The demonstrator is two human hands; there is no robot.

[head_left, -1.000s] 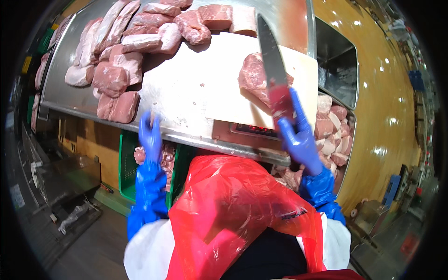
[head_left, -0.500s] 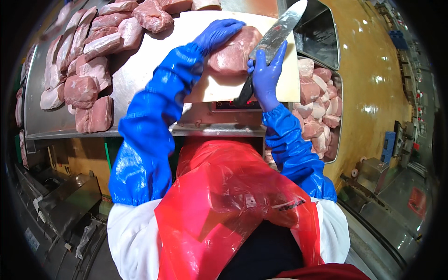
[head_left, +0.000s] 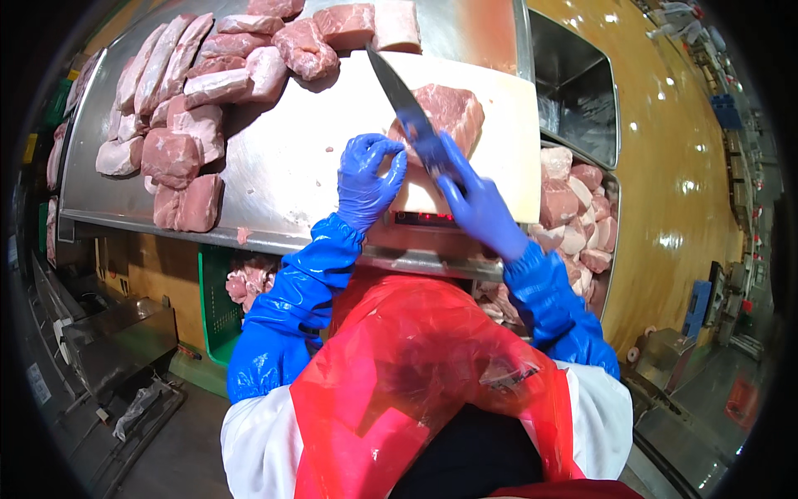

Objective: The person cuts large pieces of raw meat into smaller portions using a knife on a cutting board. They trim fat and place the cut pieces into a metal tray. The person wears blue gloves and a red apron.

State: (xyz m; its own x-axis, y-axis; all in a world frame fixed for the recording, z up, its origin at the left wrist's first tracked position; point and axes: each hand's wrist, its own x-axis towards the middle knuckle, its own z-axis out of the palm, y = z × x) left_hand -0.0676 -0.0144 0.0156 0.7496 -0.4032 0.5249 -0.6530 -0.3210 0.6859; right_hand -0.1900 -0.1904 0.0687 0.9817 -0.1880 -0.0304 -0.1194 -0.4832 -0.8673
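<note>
A large boneless piece of raw pork lies on the white cutting board. My right hand, in a blue glove, is closed round the handle of a long-bladed knife. The blade points to the upper left and crosses over the left part of the meat; whether it touches cannot be told. My left hand, also gloved, is just left of the blade at the meat's near-left corner. Its thumb and forefinger curl together in a pinch, and anything between the fingertips is too small to make out.
Several cut meat pieces are piled along the metal table's left and far sides. To the right stand a steel bin full of meat chunks and another steel bin. A green crate with scraps sits below the table.
My left hand has come off the top of the meat, toward me, and curled its fingers. The knife has swung from pointing upper right to upper left, now over the meat.
</note>
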